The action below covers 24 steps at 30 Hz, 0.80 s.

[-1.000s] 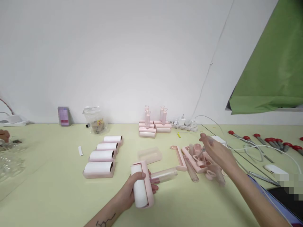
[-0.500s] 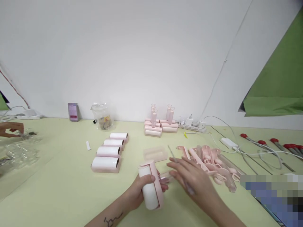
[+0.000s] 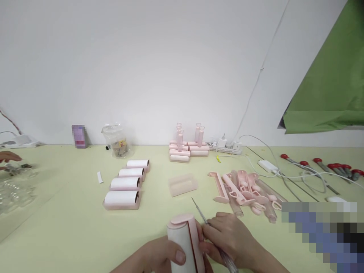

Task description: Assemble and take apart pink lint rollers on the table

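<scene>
The white-and-pink lint roller (image 3: 179, 236) sits inside the left grip (image 3: 159, 252), wrapped round it with the thumb across its white face; its long axis runs away from the wearer, capped end farthest and tipped slightly left. Just right of it, the right grip (image 3: 229, 235) clasps a slim pointed metal tool (image 3: 200, 211), its point slanting forward-left beyond the fingers.
</scene>
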Each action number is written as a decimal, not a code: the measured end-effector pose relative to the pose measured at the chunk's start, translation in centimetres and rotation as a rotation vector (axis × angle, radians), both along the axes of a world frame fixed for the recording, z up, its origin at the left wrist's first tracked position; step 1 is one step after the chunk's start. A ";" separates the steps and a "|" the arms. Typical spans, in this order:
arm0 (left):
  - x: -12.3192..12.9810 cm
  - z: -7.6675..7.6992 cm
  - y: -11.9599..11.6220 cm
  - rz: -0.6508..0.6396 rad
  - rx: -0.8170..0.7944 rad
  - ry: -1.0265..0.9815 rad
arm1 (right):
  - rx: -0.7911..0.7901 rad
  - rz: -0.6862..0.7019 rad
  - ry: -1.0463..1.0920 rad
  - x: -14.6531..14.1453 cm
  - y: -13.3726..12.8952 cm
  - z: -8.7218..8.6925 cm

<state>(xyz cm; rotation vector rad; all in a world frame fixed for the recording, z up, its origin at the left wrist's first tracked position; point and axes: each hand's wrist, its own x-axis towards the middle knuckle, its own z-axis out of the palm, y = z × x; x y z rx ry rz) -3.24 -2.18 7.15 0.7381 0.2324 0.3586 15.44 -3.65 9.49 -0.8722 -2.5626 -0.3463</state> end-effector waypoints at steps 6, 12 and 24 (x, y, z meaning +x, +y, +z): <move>-0.8 0.4 1.4 0.047 0.038 -0.126 | -0.060 -0.394 0.278 7.2 2.1 0.3; 0.0 -0.6 1.9 0.392 -0.028 -0.033 | -0.256 -0.989 0.382 11.1 5.6 1.3; 0.7 -0.8 1.6 0.719 -0.012 0.288 | -0.162 -1.003 0.310 9.6 6.9 1.5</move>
